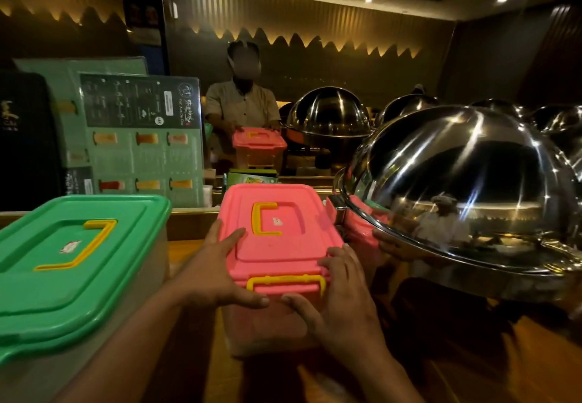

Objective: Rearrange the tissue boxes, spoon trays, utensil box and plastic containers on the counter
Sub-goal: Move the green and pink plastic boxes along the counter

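- The pink-lidded plastic container (277,245), rectangular with a smooth lid and clear walls, is gripped at its near end between both hands on the wooden counter (472,355).
- The left hand (217,270) is pressed against the lid's left edge, fingers spread and thumb lying under the rim.
- The right hand (343,298) is wrapped over the near right corner, beside the ridged yellow latch (285,281).
- A green-lidded container (72,264) is seen left of the left hand.
- A polished steel dome (466,188) is seen right of the right hand.

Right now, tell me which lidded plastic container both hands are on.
The pink-lidded container at centre; the left hand and right hand grip its near end. The green-lidded container sits untouched.
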Action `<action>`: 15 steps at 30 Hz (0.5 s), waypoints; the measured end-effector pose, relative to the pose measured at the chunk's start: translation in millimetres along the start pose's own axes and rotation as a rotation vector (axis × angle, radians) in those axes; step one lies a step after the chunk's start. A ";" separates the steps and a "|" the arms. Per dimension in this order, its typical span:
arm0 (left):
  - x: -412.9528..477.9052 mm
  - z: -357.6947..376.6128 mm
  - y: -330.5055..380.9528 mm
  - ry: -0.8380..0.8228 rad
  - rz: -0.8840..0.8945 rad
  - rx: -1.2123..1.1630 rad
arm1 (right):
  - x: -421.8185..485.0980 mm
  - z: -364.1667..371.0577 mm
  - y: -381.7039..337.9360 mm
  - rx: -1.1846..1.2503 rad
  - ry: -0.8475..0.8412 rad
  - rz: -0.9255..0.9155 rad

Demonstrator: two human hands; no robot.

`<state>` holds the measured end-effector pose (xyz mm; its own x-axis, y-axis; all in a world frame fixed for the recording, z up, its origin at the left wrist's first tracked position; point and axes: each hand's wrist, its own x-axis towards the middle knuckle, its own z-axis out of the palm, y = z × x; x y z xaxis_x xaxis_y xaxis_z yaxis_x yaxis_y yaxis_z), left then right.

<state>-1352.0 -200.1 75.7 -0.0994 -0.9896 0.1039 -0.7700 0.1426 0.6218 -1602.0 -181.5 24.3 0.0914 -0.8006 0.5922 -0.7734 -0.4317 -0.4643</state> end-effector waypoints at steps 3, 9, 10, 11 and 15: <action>10.0 -2.2 -2.8 -0.004 -0.009 -0.022 | 9.3 6.2 1.5 0.006 0.009 -0.003; 23.4 -2.6 -6.0 -0.017 -0.028 -0.025 | 23.3 13.9 5.4 0.003 -0.016 0.010; 25.2 -2.7 -6.3 -0.018 -0.030 -0.028 | 24.8 14.9 6.1 0.007 -0.010 0.005; 26.9 -3.0 -6.3 -0.018 -0.032 -0.035 | 26.2 16.0 6.7 0.009 -0.005 0.001; 31.5 -5.1 -6.2 -0.013 -0.037 -0.048 | 32.1 17.9 6.2 -0.008 -0.029 0.015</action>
<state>-1347.2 -232.1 79.1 -0.0801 -0.9943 0.0706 -0.7422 0.1067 0.6617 -1592.6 -217.3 28.6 0.0983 -0.8187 0.5657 -0.7795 -0.4168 -0.4677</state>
